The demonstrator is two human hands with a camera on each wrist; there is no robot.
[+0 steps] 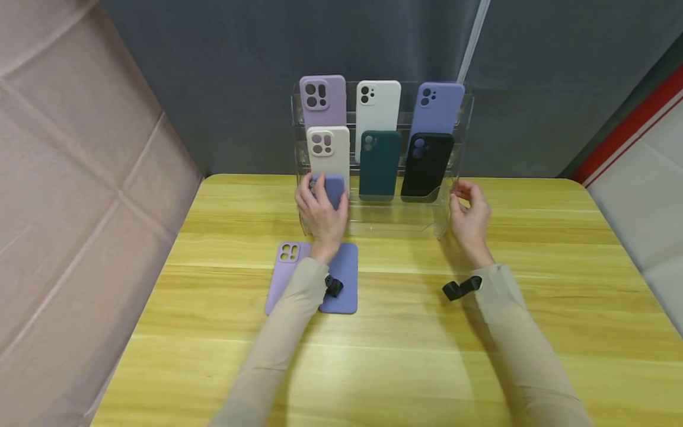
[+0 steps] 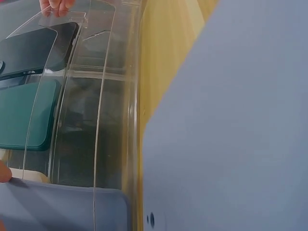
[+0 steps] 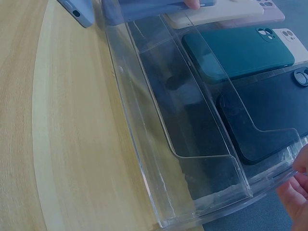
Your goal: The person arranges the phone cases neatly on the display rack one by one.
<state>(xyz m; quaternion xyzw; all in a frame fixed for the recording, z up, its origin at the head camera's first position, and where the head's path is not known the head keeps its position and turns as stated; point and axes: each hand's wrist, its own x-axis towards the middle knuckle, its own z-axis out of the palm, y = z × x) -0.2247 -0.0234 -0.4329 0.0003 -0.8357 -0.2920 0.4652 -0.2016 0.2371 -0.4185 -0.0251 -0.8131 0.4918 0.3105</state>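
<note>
My left hand (image 1: 322, 216) holds a blue phone case (image 1: 334, 188) by its sides, in the lowest tier at the left of a clear acrylic display stand (image 1: 386, 227). In the left wrist view this blue case (image 2: 72, 204) sits behind the stand's front lip, a fingertip at its edge. My right hand (image 1: 471, 214) pinches the stand's right side panel; the right wrist view shows the fingers (image 3: 301, 185) at that edge. Just behind the held case stands a white case (image 1: 336, 157). A green case (image 1: 380, 166) and a black case (image 1: 427, 169) share the middle tier with it.
In the top tier stand a purple case (image 1: 333, 101), another white case (image 1: 386, 98) and a periwinkle case (image 1: 445, 107). On the wooden table (image 1: 400, 356), a lilac case (image 1: 283, 276) and another blue case (image 1: 344, 284) lie beneath my left forearm. A grey curtain (image 1: 213, 89) hangs behind.
</note>
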